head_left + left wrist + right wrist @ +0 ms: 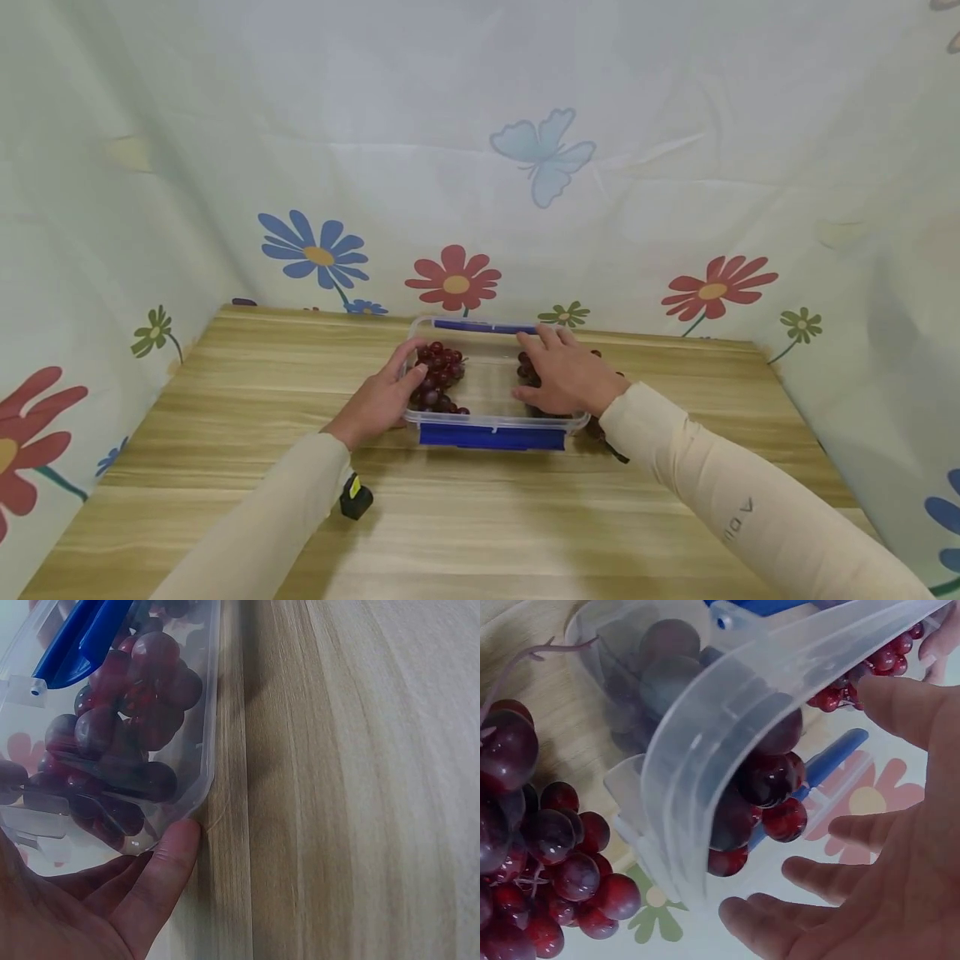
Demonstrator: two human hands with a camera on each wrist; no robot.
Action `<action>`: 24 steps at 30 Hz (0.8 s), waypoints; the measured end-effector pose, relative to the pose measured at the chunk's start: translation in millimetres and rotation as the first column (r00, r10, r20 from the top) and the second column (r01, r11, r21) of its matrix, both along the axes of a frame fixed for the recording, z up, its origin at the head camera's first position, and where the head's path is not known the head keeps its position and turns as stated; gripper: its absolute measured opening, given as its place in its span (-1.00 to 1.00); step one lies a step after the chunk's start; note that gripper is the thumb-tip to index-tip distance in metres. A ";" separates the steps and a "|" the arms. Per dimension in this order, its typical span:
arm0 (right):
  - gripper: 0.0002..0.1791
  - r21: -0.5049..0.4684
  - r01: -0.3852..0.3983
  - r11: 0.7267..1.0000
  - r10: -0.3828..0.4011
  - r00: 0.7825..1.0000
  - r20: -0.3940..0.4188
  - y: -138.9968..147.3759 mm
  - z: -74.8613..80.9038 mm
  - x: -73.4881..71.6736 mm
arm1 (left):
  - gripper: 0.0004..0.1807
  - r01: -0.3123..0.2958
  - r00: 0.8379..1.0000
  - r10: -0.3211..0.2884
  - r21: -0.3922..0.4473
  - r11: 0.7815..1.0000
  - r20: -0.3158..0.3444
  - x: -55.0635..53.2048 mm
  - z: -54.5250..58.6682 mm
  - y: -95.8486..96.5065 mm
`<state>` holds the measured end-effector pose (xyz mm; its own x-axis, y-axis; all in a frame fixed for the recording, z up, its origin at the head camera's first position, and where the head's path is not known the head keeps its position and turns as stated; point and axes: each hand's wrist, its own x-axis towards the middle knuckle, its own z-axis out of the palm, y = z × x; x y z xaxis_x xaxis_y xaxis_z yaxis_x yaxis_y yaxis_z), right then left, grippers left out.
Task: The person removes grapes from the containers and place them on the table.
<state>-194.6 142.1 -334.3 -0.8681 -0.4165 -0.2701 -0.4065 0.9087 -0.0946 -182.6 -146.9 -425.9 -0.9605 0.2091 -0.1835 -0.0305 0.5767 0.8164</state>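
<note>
A clear plastic food container with blue side clasps stands lidless on the table. One bunch of dark red grapes lies in its left end. In its right end is another bunch, partly covered by my right hand in the head view. My left hand grips the container's left end, the thumb at the rim and a fingertip low on the outer corner. My right hand is spread over the right end, its fingers extended and apart from the grapes in the right wrist view.
More grapes lie on the table just outside the container's right end. A small black block with a yellow mark shows beside my left sleeve. Behind the wood-grain table hangs a flower-printed curtain, close to the container.
</note>
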 end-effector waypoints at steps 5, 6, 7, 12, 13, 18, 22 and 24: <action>-0.07 0.012 0.041 0.999 -0.040 0.999 -0.006 -1.2 -3.5 -6.4 | -0.45 -0.002 1.000 0.002 0.003 1.000 0.002 -0.2 -0.6 0.0; -0.07 0.013 0.050 0.999 -0.049 0.999 -0.013 -1.3 -4.5 -7.7 | -0.45 -0.005 1.000 0.005 0.002 1.000 0.003 -0.3 -0.8 0.1; -0.08 0.016 0.058 0.998 -0.057 0.998 -0.020 -1.8 -5.5 -9.1 | -0.45 -0.004 1.000 0.004 0.003 1.000 0.004 -0.3 -1.0 0.1; -0.11 0.042 0.066 0.997 -0.065 0.998 -0.026 -5.2 -10.7 -13.8 | -0.44 -0.002 1.000 0.002 -0.006 1.000 -0.002 -0.6 -2.2 0.2; -0.12 0.046 0.066 0.997 -0.066 0.998 -0.019 -6.4 -11.7 -14.6 | -0.45 -0.001 1.000 0.001 -0.009 1.000 -0.004 -0.7 -2.2 0.1; -0.41 0.049 0.068 0.996 -0.069 0.997 0.022 -12.1 -16.3 -19.0 | -0.44 0.006 1.000 -0.006 -0.012 1.000 -0.006 -0.5 -1.3 0.7; -0.56 0.025 0.060 0.998 -0.062 0.995 0.084 -15.9 -18.4 -23.9 | -0.45 0.004 1.000 -0.004 -0.015 1.000 -0.011 -0.1 -0.1 0.2; -0.45 0.019 0.059 0.998 -0.061 0.992 0.110 -16.9 -19.0 -26.0 | -0.46 0.001 1.000 -0.001 -0.017 1.000 -0.014 -0.5 0.4 -0.3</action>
